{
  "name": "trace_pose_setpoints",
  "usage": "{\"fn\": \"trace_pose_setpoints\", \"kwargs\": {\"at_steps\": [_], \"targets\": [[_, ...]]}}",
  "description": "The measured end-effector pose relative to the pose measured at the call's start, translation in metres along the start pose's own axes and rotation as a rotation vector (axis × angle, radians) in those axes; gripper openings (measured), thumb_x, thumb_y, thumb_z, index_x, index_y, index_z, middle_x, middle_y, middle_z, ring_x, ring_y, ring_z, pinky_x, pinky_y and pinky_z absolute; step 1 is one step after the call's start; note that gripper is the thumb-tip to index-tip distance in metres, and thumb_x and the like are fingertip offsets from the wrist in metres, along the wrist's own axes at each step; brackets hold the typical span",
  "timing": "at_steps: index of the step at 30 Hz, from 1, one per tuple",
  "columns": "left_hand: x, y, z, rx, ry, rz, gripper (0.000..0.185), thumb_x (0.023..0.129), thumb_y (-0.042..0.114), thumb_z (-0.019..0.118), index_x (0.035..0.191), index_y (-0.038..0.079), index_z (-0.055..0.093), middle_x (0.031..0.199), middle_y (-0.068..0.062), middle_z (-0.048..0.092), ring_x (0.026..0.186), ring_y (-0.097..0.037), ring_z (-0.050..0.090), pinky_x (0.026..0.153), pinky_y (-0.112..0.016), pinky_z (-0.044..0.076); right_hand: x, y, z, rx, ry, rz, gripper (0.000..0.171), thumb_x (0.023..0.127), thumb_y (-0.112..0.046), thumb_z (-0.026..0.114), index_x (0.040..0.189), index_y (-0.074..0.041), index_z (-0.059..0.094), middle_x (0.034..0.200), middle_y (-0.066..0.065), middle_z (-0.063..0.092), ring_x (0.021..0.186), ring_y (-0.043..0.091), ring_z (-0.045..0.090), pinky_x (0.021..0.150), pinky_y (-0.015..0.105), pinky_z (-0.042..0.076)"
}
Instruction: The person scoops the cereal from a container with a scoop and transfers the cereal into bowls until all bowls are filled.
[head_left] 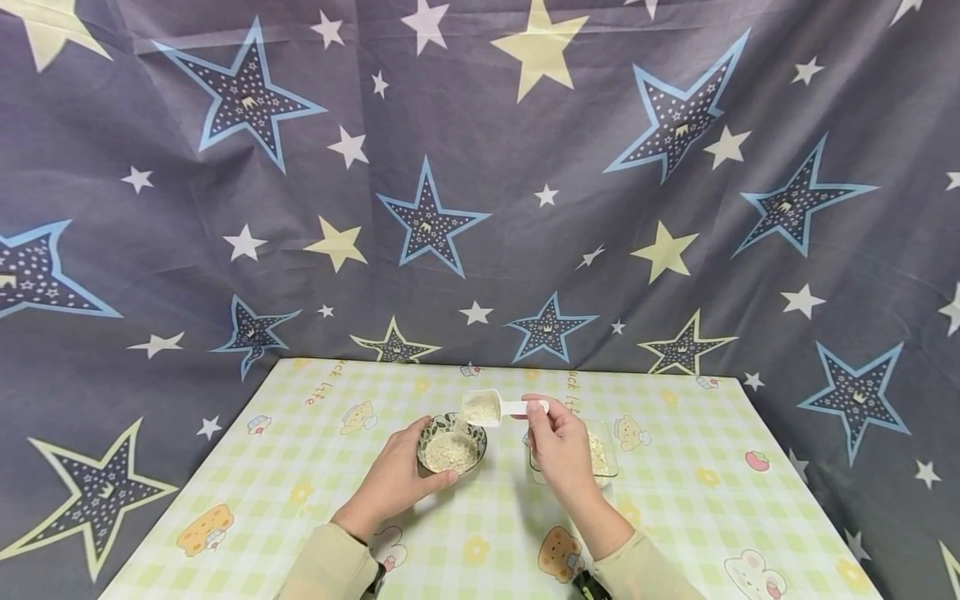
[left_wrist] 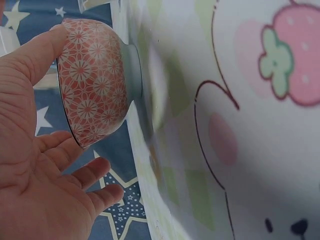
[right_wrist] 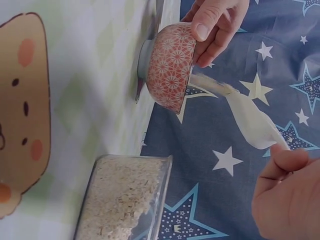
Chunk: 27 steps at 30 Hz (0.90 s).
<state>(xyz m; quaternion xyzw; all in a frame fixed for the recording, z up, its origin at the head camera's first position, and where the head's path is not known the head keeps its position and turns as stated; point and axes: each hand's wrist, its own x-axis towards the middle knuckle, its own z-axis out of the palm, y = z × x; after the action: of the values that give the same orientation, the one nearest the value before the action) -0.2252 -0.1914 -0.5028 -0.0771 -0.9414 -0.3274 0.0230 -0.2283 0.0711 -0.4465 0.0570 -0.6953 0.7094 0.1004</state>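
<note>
Our left hand (head_left: 401, 475) cups the bowl (head_left: 451, 444), fingers curved round its side; our right hand (head_left: 561, 450), raised just beside the bowl, pinches a scoop (head_left: 491, 407).

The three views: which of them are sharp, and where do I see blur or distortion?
Head view: evenly lit, sharp, with wide-angle bending at the edges; the scoop over the bowl is small. Left wrist view: the left hand and bowl are clear, the tablecloth beside them is smeared. Right wrist view: the falling grain is streaked; the right hand is soft.

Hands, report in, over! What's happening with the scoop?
Left hand steadies bowl. Right hand tips scoop, grains pouring in. Nothing blocking.
</note>
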Motion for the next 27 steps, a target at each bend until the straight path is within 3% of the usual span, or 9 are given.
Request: {"fn": "trace_pose_setpoints", "kwargs": {"at_steps": [11,23,27], "targets": [[0.0003,-0.0014,0.0017,-0.008,0.004,-0.004,0.111,0.084,0.056,0.088,0.166,0.005,0.035,0.165,-0.021,0.047,0.153,-0.042,0.044,0.125,-0.061,0.042,-0.0036,-0.0045,0.0029,-0.066,0.019,-0.080,0.024,0.110,-0.023,0.062,0.118,-0.006,0.077,0.063,0.008,0.060,0.050,0.005,0.049,0.042,0.017,0.036],[-0.0021,0.0018,0.0000,-0.043,-0.002,-0.016,0.111,0.084,0.057,0.088,0.166,0.004,0.034,0.165,-0.023,0.047,0.152,-0.043,0.045,0.124,-0.062,0.042,-0.0091,-0.0004,0.0047,-0.227,0.026,-0.258,0.019,0.109,-0.021,0.064,0.118,-0.014,0.078,0.064,-0.001,0.058,0.055,0.004,0.049,0.049,0.020,0.042],[-0.0017,0.0019,0.0002,-0.037,-0.001,-0.015,0.111,0.084,0.057,0.088,0.166,0.004,0.034,0.165,-0.023,0.046,0.152,-0.043,0.045,0.125,-0.062,0.041,-0.0100,0.0027,0.0050,-0.256,0.018,-0.321,0.018,0.109,-0.020,0.064,0.118,-0.016,0.079,0.062,-0.003,0.056,0.053,0.002,0.047,0.045,0.019,0.038]]}}
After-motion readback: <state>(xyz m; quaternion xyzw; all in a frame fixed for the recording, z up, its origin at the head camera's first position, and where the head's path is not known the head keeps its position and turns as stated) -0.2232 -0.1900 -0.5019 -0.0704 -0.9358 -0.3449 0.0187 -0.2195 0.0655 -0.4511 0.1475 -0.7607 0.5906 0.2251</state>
